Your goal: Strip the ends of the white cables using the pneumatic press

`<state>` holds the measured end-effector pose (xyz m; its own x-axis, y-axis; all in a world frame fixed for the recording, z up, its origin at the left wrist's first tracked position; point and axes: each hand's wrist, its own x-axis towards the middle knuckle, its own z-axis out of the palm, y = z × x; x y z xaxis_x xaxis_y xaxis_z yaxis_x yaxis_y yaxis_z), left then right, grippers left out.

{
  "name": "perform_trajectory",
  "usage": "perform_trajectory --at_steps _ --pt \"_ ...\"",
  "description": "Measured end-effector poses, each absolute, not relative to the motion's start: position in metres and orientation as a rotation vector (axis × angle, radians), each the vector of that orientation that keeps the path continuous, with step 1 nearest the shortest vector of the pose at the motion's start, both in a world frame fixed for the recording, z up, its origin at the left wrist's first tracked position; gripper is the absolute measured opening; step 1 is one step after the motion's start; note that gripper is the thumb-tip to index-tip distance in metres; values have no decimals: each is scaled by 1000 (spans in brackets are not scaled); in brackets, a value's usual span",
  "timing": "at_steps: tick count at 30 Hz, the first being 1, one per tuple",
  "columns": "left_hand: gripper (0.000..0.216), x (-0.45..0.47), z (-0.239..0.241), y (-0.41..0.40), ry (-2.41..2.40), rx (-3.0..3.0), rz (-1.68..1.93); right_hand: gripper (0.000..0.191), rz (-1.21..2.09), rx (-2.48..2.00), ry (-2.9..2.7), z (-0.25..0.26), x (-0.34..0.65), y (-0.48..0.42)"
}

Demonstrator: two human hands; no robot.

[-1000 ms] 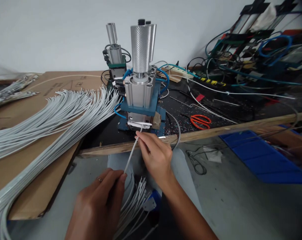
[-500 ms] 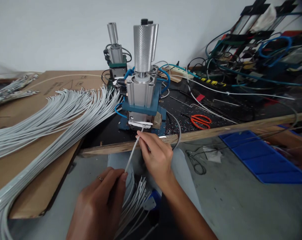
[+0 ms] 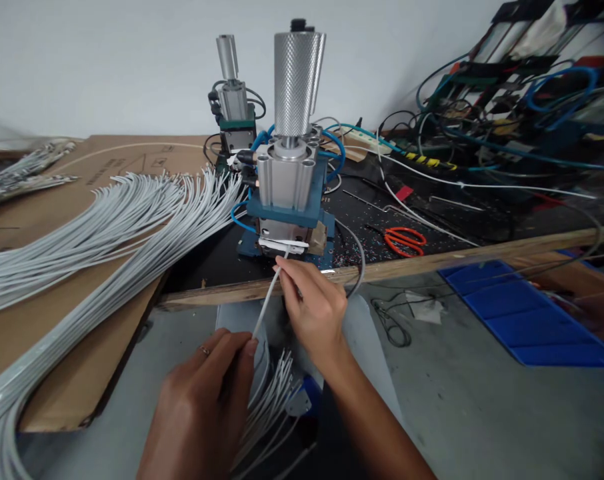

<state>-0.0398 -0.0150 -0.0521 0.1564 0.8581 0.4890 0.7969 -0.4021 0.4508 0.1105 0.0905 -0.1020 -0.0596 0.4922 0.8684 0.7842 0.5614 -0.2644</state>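
Observation:
Between my two hands runs a single white cable [image 3: 267, 301], stretched up toward the front of a small pneumatic press [image 3: 285, 183]. My left hand [image 3: 202, 393] pinches it lower down, with a ring on one finger. Close to the cable's upper end, my right hand [image 3: 315, 303] pinches it between thumb and fingertips, just before the bench edge. The cable's tip reaches the white strip [image 3: 283, 245] at the press opening; whether it is inside I cannot tell. A knurled silver cylinder tops the press. Below my hands hang more white cables [image 3: 275, 393].
Large bundles of white cables [image 3: 102, 267] lie on cardboard [image 3: 97, 387] at left. A second press [image 3: 235, 100] stands behind. Orange-handled scissors [image 3: 405, 241] rest right of the press, near the wooden bench edge [image 3: 462, 257]. A blue bin [image 3: 522, 313] is lower right, tangled hoses behind.
The view has shifted slightly, so the press appears a little further right and its top higher. Both hands keep their pinch on the cable, almost unmoved.

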Motion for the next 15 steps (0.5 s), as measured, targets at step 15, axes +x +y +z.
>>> perform_trajectory --at_steps 15 --pt "7 -37 -56 -16 1718 2307 1087 26 -353 -1090 -1726 -105 110 90"
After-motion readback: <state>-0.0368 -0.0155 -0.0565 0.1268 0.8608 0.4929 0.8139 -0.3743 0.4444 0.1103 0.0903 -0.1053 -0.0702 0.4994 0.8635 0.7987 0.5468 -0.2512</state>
